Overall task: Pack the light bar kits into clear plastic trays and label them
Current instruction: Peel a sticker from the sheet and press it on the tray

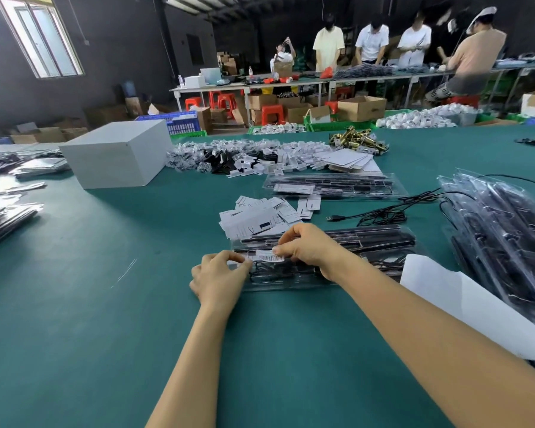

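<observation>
One green table (105,304) (dim workshop)

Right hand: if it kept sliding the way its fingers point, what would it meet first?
The right hand points left along the label, so it would probably meet the left hand pinching the label's other end.

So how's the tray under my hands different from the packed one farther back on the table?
The near tray is held by the left hand and right hand, which pinch a barcode label over it; the far tray lies untouched. The far tray already carries a white label. Both are clear and hold black bars.
</observation>
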A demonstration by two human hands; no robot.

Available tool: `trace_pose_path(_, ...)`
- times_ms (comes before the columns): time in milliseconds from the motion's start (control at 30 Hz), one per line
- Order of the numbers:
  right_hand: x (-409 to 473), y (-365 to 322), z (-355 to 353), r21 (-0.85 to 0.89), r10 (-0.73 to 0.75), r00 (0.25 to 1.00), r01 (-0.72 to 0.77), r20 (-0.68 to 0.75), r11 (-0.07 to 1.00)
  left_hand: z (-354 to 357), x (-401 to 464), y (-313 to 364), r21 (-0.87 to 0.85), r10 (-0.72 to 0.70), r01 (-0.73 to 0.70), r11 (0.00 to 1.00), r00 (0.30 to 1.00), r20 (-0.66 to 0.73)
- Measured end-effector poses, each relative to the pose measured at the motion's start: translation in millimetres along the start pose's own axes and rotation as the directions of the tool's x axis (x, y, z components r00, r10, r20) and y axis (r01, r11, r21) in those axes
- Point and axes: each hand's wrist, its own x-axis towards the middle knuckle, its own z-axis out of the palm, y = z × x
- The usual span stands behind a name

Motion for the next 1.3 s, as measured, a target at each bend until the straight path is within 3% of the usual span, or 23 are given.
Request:
trace_pose_path(167,0,3,11,-0.113,-0.028,1.0,0.028,0.003,0.993,0,1,-3,0.02,0.02,-0.02,1.0,1.0,0.006)
trace_pose_path(667,1,13,27,-0.103,-0.008,0.996,-0.001,-0.088,0.995,-2,1,-5,-0.148,0.01,-0.002,0.989,0.999,0.05)
trace_pose_path(1300,2,15,30,-0.272,-0.054,0.994,0.025,-0.096,0.962,0,4,-7,-0.079,0.045,-0.04,0.996,0.997,0.064)
